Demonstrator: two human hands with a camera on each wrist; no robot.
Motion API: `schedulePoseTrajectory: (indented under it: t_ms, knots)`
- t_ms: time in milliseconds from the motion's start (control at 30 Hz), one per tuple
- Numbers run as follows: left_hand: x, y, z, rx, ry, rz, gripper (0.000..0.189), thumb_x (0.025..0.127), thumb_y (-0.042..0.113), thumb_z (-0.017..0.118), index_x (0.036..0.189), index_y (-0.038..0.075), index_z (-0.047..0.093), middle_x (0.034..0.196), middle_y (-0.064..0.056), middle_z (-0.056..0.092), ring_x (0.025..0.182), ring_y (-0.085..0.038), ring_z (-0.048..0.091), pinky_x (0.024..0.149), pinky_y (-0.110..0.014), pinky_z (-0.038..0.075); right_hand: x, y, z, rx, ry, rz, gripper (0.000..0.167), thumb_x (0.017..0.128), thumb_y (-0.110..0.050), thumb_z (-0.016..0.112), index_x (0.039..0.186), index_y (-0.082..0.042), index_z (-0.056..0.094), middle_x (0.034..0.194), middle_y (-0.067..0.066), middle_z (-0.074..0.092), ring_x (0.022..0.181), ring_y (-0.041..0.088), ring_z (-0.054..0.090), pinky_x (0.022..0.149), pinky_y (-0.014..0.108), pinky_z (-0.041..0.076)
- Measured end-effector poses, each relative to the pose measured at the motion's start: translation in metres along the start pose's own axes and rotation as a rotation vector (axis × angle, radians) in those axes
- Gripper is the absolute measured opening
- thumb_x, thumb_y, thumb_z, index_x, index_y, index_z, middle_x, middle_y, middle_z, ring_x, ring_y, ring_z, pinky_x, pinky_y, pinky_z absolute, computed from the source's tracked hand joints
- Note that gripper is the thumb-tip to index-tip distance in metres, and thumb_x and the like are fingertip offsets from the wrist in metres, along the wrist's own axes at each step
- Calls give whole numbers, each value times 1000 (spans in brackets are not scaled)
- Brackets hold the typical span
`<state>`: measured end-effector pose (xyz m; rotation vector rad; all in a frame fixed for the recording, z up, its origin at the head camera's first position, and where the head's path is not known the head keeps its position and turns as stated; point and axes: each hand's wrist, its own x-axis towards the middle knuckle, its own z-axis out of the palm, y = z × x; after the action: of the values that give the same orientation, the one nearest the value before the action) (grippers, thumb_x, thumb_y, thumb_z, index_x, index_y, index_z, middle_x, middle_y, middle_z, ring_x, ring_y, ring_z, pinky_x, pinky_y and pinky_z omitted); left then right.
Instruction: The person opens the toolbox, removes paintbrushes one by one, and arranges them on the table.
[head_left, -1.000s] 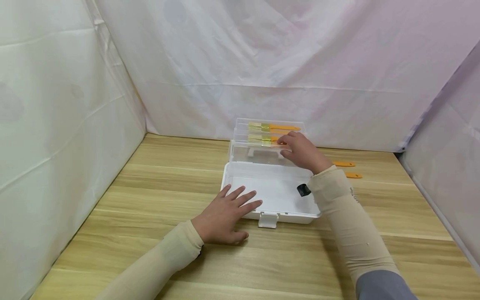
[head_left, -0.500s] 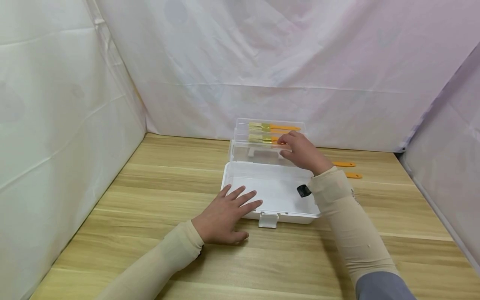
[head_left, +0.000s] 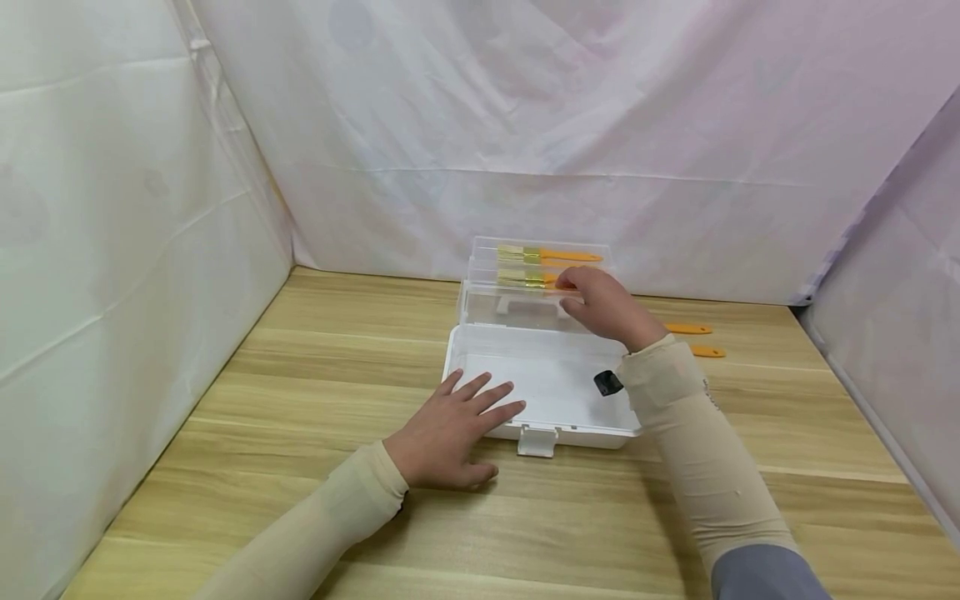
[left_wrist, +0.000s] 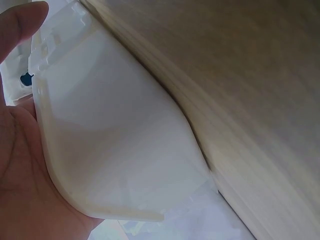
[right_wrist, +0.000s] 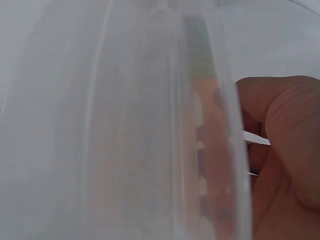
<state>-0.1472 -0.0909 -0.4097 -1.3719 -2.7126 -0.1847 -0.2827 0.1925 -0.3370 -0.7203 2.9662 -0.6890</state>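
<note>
In the head view an open white plastic storage box [head_left: 540, 383] lies on the table, with clear stepped trays [head_left: 480, 296] raised behind it. One paintbrush [head_left: 551, 255] with an orange handle lies in the rear tray. Another paintbrush [head_left: 521, 277] lies in the tray before it. My right hand [head_left: 603, 304] curls its fingers over this second brush's handle; the right wrist view shows the thumb [right_wrist: 295, 120] outside the clear wall. Fingers spread, my left hand [head_left: 450, 433] rests over the box's near left corner. Its palm [left_wrist: 25, 185] meets the rim in the left wrist view.
Two orange brush handles, the farther handle [head_left: 688, 328] and the nearer handle [head_left: 708, 351], lie right of the box, partly hidden by the right arm. A small black item [head_left: 607, 382] shows beside the right sleeve. A white latch [head_left: 537, 442] sticks out in front. Pale cloth [head_left: 540, 125] hangs behind.
The brush under my right hand has settled slightly lower and flatter in its tray. My right hand has barely shifted. The left hand and the box stay in place.
</note>
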Motion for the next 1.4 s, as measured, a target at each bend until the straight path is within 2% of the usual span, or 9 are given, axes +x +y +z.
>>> schedulePoseTrajectory:
  t_ms: [333, 633, 800, 1067, 1400]
  knots:
    - [0, 2, -2, 4, -5, -1, 83, 82, 53, 67, 154, 27, 37, 158, -2, 36, 145, -32, 30, 113, -60, 19, -5, -3, -3, 26, 80, -18, 26, 96, -1, 51, 120, 1, 61, 121, 18, 62, 111, 34, 55, 97, 52, 45]
    - [0, 3, -3, -6, -10, -12, 82, 81, 51, 68, 154, 27, 38, 157, -2, 36, 145, -32, 30, 114, -59, 19, -4, -3, -5, 22, 86, -7, 37, 92, 9, 39, 119, -1, 63, 123, 16, 63, 117, 34, 55, 100, 51, 44]
    - [0, 3, -3, -15, -12, -15, 81, 82, 51, 68, 154, 27, 38, 157, -2, 36, 145, -32, 30, 115, -58, 18, -4, -3, -6, 9, 80, 0, 38, 95, 8, 39, 121, -2, 64, 125, 15, 64, 119, 33, 57, 101, 50, 44]
    - [0, 3, -3, -6, -6, -11, 81, 81, 50, 68, 153, 27, 39, 157, -2, 37, 145, -32, 31, 114, -59, 19, -5, -3, -9, -11, 84, -38, 38, 92, 12, 38, 117, 1, 65, 121, 17, 64, 113, 35, 58, 99, 51, 45]
    - [0, 2, -1, -3, -2, -11, 81, 81, 52, 67, 153, 27, 39, 157, -2, 38, 144, -32, 32, 113, -60, 20, -11, -4, -13, 23, 93, -38, 41, 92, 13, 40, 124, 1, 62, 128, 19, 59, 118, 37, 54, 101, 52, 43]
